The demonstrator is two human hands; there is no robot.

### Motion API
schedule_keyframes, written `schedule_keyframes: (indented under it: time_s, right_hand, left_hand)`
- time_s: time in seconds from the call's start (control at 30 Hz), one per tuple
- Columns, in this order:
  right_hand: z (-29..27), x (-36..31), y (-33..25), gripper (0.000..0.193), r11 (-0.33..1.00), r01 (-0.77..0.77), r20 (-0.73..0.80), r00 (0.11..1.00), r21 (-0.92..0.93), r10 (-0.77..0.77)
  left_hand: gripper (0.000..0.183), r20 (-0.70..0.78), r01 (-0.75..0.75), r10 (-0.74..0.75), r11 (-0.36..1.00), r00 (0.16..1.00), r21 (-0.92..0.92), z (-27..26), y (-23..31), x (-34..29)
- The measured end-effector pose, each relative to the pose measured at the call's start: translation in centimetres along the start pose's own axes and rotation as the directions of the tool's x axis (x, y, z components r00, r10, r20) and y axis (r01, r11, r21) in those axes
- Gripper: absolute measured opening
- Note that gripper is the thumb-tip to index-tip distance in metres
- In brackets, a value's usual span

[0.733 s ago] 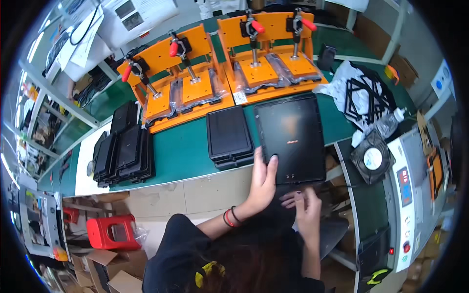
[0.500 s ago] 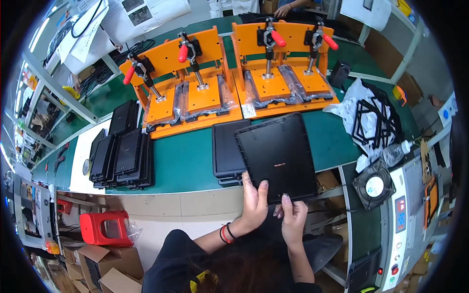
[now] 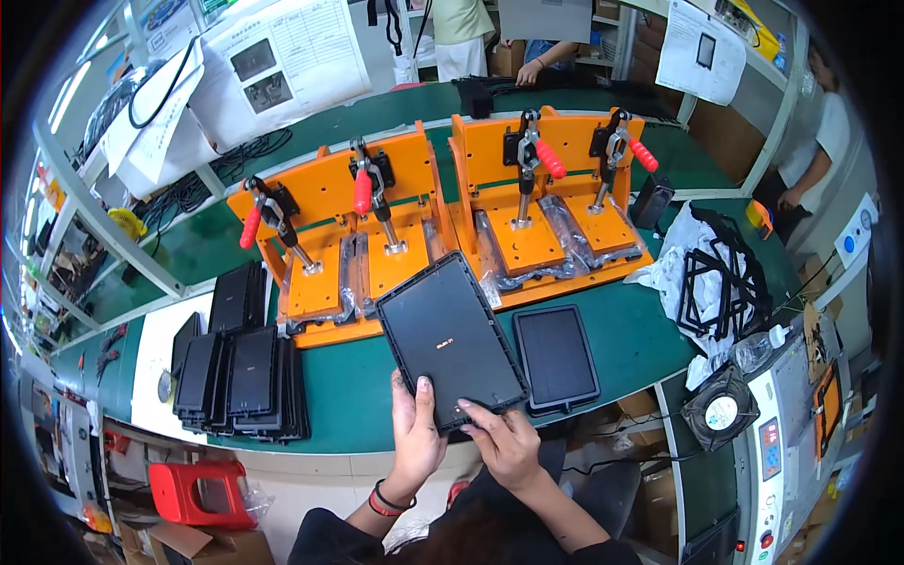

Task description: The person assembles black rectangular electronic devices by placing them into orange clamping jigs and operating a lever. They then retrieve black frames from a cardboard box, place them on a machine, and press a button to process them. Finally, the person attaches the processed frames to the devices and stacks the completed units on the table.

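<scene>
A black rectangular plastic cover [image 3: 447, 330] with a rimmed edge and a small light mark is held tilted above the bench front. My left hand [image 3: 417, 433] is closed on its lower left edge, thumb on the face and fingers behind. At the lower edge, my right hand [image 3: 507, 447] has its fingertips gathered near the corner, pinching there; anything small between them cannot be made out. Just right of it, a similar black plastic piece [image 3: 556, 356] lies flat on the green bench. Several stacked black covers [image 3: 254, 372] stand to the left.
Orange clamping jigs [image 3: 405, 325] with red-handled toggle clamps line the bench behind my hands. Black frames [image 3: 720, 292] lie on white wrapping at the right, near a fan [image 3: 720, 410] and a machine with a panel [image 3: 770, 443]. A red stool [image 3: 201, 494] stands below left. Other people are beyond.
Both hands have carried the cover left, and it now tilts the other way. My right fingers have shifted onto its lower corner. The view has tipped up, and the flat piece at right now shows.
</scene>
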State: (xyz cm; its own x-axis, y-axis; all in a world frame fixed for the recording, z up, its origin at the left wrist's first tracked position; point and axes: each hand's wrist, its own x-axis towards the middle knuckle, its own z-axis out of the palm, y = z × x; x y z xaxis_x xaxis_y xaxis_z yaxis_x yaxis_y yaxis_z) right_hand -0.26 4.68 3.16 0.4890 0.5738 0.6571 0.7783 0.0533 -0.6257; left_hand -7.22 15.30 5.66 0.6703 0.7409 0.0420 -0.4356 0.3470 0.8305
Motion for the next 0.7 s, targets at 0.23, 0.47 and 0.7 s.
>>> schedule_keyframes:
  time_s: [0.23,0.47,0.7]
  right_hand:
    - [0.4,1.0,-0.3,0.019,0.825,-0.338,-0.105,0.899,0.454,0.426]
    - [-2.7,-0.5,-0.1,0.011,0.792,-0.462,-0.082,0.843,0.399,0.532]
    - [-3.7,-1.7,-1.6,0.013,0.762,-0.503,-0.155,0.785,0.408,0.600]
  left_hand:
    - [0.056,0.066,-0.572,0.621,0.670,0.781,0.474,-2.4,-1.4,6.8]
    - [0.047,0.705,-0.608,0.689,-0.636,-0.170,0.475,0.7,4.9,24.7]
    - [0.038,0.689,-0.289,0.725,-0.659,0.001,0.694,8.9,13.1,29.2]
